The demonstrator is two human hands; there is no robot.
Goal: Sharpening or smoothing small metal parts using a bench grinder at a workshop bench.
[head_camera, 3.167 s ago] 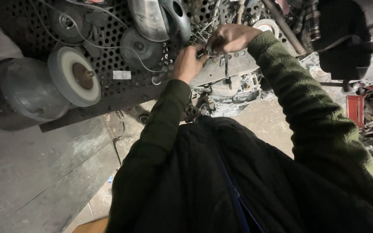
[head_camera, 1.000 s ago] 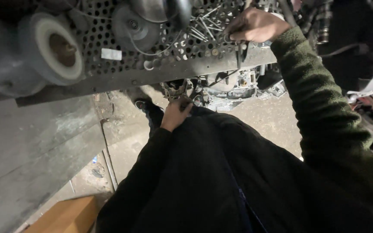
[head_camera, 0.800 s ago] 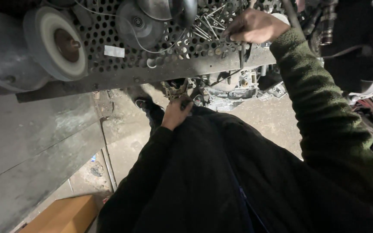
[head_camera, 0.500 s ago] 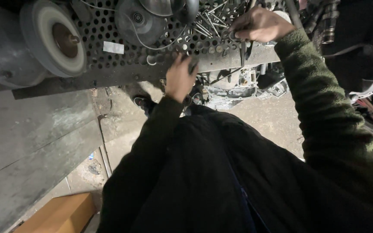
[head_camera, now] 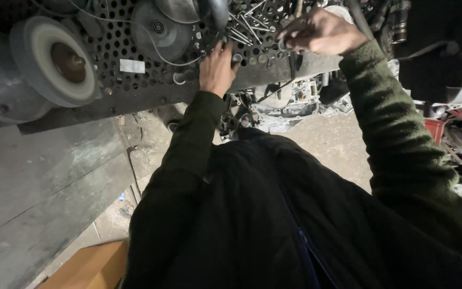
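Starting at the left, we are looking past a grey round grinding wheel with a pale rim (head_camera: 60, 60) that is lying on the dark perforated metal desk (head_camera: 135, 88), beside a dull domed metal cover (head_camera: 159, 29); neither is being touched.

Moving to the middle, our left hand (head_camera: 217, 69) is resting flat against the desk's front part, fingers spread narrow and pressing near a small metal ring (head_camera: 237, 58); we cannot tell whether anything is pinched under the fingertips. Just above it, a loose heap of long steel bolts and nails (head_camera: 247, 27) is lying straight on the perforated surface (no box or tray is holding them, so the desk itself is serving as the container).

Further right, our right hand (head_camera: 322, 32) is curling closed around a thin dark metal tool (head_camera: 292, 61) whose shaft is hanging down over the desk's edge, right beside the bolt heap.

As for progress, we are judging that the sorting or picking of hardware is somewhere in its middle: the heap is still unsorted and nothing is set apart. Below the desk, a grimy grey engine casing (head_camera: 287, 104) is sitting on the concrete floor (head_camera: 338, 144), and a tan cardboard box (head_camera: 89, 267) is showing at the bottom left, its contents hidden from us.
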